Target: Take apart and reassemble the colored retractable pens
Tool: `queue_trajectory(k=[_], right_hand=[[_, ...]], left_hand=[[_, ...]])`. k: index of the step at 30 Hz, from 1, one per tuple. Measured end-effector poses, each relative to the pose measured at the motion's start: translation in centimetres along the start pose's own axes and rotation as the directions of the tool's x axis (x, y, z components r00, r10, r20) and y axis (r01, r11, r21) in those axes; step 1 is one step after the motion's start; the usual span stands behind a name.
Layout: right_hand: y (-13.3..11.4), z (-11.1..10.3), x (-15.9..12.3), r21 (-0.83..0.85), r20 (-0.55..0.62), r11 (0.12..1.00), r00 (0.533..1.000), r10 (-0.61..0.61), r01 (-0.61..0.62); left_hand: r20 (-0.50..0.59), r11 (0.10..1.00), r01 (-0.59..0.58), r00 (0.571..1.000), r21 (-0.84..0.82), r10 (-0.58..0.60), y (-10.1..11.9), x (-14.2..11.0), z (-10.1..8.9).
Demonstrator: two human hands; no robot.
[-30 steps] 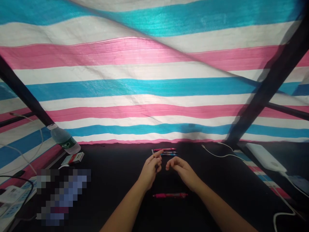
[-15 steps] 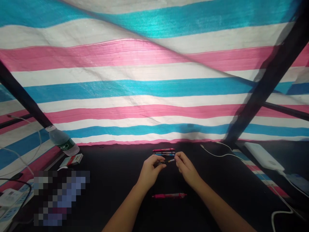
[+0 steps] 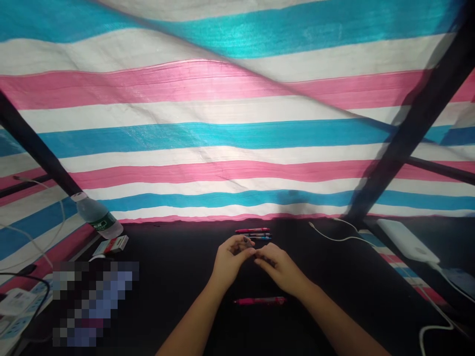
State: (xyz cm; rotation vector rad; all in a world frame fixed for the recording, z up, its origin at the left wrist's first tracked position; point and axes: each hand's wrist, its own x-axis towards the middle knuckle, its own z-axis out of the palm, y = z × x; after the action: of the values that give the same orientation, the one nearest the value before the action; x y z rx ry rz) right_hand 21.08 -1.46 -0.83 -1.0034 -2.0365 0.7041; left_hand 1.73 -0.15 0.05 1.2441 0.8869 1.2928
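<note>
Above the black table, my left hand (image 3: 230,259) is closed in a pinch around a dark, slim piece that looks like part of a pen (image 3: 248,242). Its fingers cover most of it. My right hand (image 3: 278,264) meets the left at the fingertips, thumb and fingers pressed together on something too small and hidden to name. Just beyond the hands lie a red pen (image 3: 252,230) and a blue-and-white pen (image 3: 264,238), side by side and partly covered. Nearer to me, between my forearms, a red pen (image 3: 260,300) lies crosswise.
On the left stand a water bottle (image 3: 98,217), a small box (image 3: 116,244) and a power strip (image 3: 15,326). A white power bank (image 3: 406,240) and white cables (image 3: 345,239) lie on the right. Striped sheeting (image 3: 237,173) hangs behind the table (image 3: 178,277).
My right hand has moved left and turned inward, closing the gap to my left hand. The thin light piece that showed between the hands is now hidden by the fingers.
</note>
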Motion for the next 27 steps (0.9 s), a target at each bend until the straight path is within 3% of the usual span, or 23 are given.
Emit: queue_trajectory(k=[3,8,13,19,27], right_hand=[[0.0,0.4,-0.1,0.031,0.002,0.999,1.0,0.021,-0.021],[0.4,0.7,-0.2,0.077,0.003,0.996,0.999,0.05,-0.05],[0.7,0.6,0.0,0.064,-0.002,0.996,0.998,0.064,-0.064],[0.9,0.7,-0.1,0.082,-0.018,0.99,0.993,0.116,-0.115],[0.7,0.1,-0.1,0.174,-0.085,0.976,0.985,0.15,-0.134]], left_hand=[[0.045,0.999,0.032,0.998,-0.01,-0.032,0.0,0.0,0.0],[0.032,0.999,-0.026,0.999,-0.02,0.026,0.2,0.0,-0.2],[-0.11,0.965,-0.077,0.993,-0.249,0.051,0.3,0.6,-0.9],[-0.227,0.857,-0.098,0.974,-0.505,-0.022,0.9,1.2,-1.4],[-0.14,0.879,0.025,0.985,-0.476,-0.103,1.2,0.9,-1.3]])
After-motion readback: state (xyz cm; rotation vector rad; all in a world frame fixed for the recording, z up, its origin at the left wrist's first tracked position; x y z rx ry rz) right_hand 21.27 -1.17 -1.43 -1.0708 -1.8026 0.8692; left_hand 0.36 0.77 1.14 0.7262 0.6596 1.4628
